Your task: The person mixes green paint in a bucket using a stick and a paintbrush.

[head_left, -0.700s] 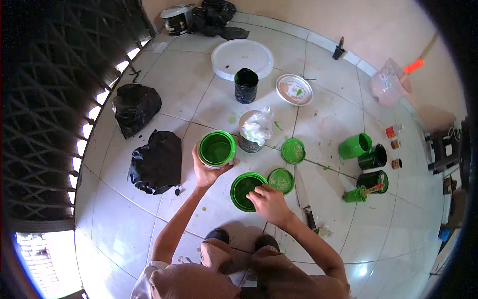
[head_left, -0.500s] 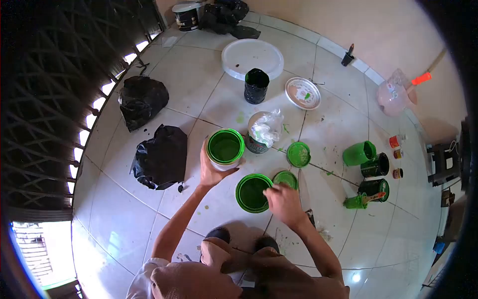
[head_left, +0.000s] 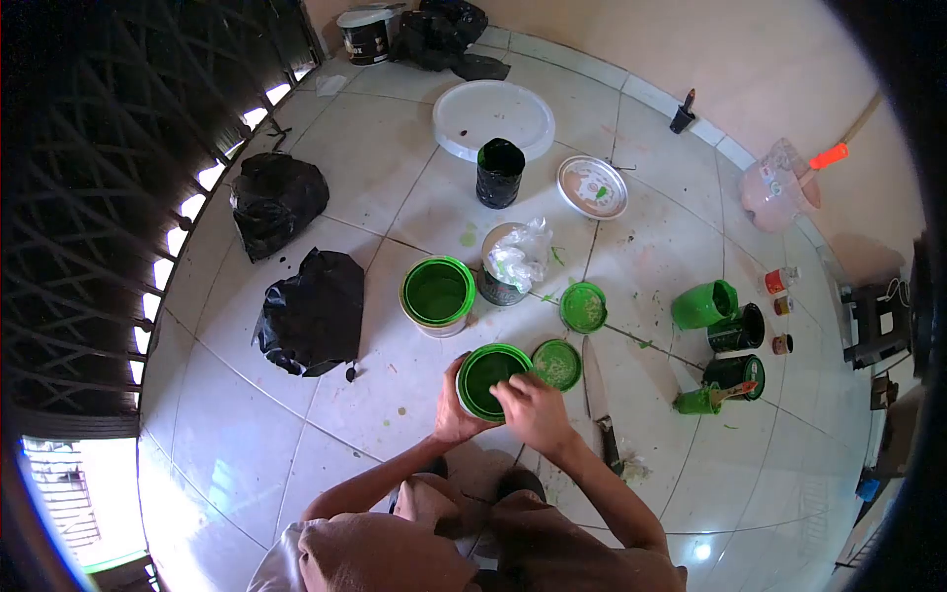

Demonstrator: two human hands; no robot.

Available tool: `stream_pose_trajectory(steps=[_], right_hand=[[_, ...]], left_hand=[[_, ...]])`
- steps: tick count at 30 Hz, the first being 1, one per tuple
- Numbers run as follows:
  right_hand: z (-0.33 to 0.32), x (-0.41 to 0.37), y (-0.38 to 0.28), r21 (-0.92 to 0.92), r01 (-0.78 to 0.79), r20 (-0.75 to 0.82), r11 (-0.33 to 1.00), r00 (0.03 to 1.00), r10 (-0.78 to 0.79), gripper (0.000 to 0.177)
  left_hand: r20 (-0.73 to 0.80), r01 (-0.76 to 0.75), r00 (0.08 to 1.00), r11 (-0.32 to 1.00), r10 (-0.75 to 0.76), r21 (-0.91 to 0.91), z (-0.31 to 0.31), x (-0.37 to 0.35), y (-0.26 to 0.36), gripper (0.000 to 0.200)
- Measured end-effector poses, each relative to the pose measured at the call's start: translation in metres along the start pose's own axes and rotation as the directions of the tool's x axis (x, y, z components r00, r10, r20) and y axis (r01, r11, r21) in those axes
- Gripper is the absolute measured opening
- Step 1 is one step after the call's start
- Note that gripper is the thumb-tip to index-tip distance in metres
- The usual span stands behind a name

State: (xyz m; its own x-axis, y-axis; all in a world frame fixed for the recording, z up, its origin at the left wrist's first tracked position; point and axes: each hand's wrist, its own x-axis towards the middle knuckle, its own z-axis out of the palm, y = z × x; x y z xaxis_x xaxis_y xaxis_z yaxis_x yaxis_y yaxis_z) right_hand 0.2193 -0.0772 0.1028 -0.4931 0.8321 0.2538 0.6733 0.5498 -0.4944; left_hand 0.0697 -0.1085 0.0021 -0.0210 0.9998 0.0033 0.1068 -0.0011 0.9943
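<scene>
On the floor [head_left: 335,424], the near paint can [head_left: 462,383] stands upright between both hands, the left hand [head_left: 458,412] curving its grip around the left side, the right hand [head_left: 539,408] over the right rim, its grip's closure and contents impossible to tell.

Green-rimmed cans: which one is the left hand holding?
The can closest to the shoes: left hand on its side, right hand over its opening. No hand touches the others, such as the can farther forward.
</scene>
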Motion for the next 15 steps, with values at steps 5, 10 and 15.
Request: stream_pose_trajectory(steps=[5,10,15], right_hand=[[-0.025,-0.01,0.018,-0.023,-0.11,0.067,0.994,0.992,0.111,0.005],[-0.014,-0.01,-0.011,0.079,-0.006,-0.173,0.997,0.985,0.019,0.007],[-0.023,-0.02,0.007,0.08,-0.083,-0.27,0.993,0.958,0.102,0.007]], left_hand=[[-0.041,-0.216,0.973,0.954,0.229,0.207,-0.016,0.001,0.01,0.099],[0.065,-0.454,0.857,0.689,0.511,0.566,-0.024,0.007,0.035,0.09],[0.09,-0.5,0.815,0.616,0.573,0.609,-0.035,0.013,0.054,0.086]])
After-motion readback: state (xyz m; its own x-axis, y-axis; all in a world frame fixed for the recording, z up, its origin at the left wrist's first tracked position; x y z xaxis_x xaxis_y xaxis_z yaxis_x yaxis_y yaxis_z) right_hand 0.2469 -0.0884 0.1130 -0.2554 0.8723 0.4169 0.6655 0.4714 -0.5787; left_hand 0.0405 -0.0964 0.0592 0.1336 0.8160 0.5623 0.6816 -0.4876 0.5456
